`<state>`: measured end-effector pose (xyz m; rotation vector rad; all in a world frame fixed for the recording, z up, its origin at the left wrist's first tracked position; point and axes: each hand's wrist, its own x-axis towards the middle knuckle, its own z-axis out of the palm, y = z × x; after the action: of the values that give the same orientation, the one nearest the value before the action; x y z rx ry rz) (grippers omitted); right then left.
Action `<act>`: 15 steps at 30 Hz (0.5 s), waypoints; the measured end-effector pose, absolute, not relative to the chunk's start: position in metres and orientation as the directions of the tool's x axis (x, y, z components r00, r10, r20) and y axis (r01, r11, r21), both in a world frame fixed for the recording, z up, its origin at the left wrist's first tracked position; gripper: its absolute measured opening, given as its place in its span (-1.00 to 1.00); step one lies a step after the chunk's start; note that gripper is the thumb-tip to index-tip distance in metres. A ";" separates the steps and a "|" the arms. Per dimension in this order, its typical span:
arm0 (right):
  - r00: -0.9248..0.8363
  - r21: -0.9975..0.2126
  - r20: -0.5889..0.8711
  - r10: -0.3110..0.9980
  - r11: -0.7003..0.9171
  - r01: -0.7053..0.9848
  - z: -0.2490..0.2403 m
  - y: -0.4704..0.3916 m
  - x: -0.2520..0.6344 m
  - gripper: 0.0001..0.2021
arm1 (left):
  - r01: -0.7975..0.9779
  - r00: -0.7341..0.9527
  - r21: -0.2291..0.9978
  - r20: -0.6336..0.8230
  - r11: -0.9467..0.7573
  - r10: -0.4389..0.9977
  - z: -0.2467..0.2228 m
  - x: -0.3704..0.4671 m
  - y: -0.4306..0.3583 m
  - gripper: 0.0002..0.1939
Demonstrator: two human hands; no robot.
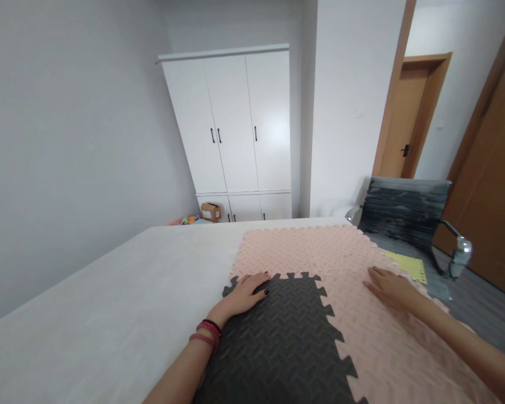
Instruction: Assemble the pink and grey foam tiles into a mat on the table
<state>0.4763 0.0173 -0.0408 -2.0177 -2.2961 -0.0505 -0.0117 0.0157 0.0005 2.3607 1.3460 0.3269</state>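
Observation:
A dark grey foam tile (281,342) with jigsaw edges lies flat in front of me. Pink foam tiles (307,247) extend beyond it and along its right side, on a white table (122,286). My left hand (246,293) rests flat on the dark tile's far left corner, fingers apart at the thumb and pointing right. Flat on the pink foam to the right lies my right hand (387,285), holding nothing. The dark tile's far teeth meet the pink foam; whether they interlock all along is too small to tell.
A dark mesh chair (404,207) with metal arms stands beyond the table's right edge, near a yellow foam piece (408,265). A white wardrobe (235,123) and a cardboard box (211,211) are behind the table. Wooden doors are at the right.

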 end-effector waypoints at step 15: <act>-0.176 -0.278 0.207 0.962 0.231 0.933 -0.030 -0.106 0.482 -0.30 | 0.762 0.462 0.514 -0.007 -0.394 0.887 0.039 -0.005 -0.011 -0.43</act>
<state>0.4822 -0.1057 -0.0297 -1.7572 -2.1748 0.1235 -0.0049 -0.0108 0.0390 2.2662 1.3768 0.3731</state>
